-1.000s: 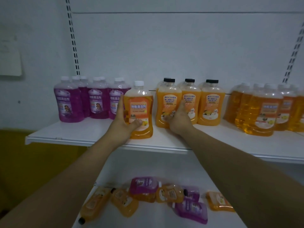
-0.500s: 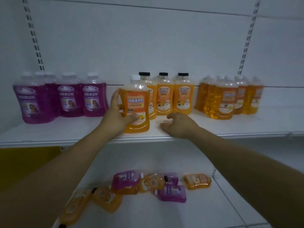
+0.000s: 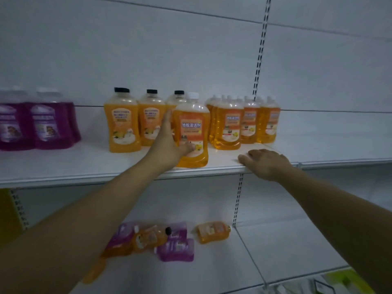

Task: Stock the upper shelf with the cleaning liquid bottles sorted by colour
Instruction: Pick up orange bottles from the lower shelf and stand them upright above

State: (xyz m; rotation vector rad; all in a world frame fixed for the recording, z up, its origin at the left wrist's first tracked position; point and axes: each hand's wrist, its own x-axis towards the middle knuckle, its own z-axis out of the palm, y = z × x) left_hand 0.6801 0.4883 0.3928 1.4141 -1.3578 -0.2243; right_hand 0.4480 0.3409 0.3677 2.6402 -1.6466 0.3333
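My left hand (image 3: 169, 143) grips an orange white-capped bottle (image 3: 192, 132) standing upright near the front of the upper shelf (image 3: 84, 166), just left of a group of several matching white-capped orange bottles (image 3: 244, 122). Behind my hand stand three black-capped orange bottles (image 3: 122, 124). Purple bottles (image 3: 40, 124) fill the shelf's left end. My right hand (image 3: 265, 164) rests palm down on the shelf's front edge, holding nothing.
On the lower shelf (image 3: 275, 251) lie several purple and orange bottles on their sides (image 3: 165, 240), one orange bottle (image 3: 213, 232) apart to the right. A slotted upright (image 3: 259, 60) runs down the back wall. Green packaging (image 3: 347, 281) shows at bottom right.
My left hand has carried the white-capped orange bottle rightward past the black-capped ones, up to the white-capped group. My right hand left the black-capped bottles and moved right to the shelf edge.
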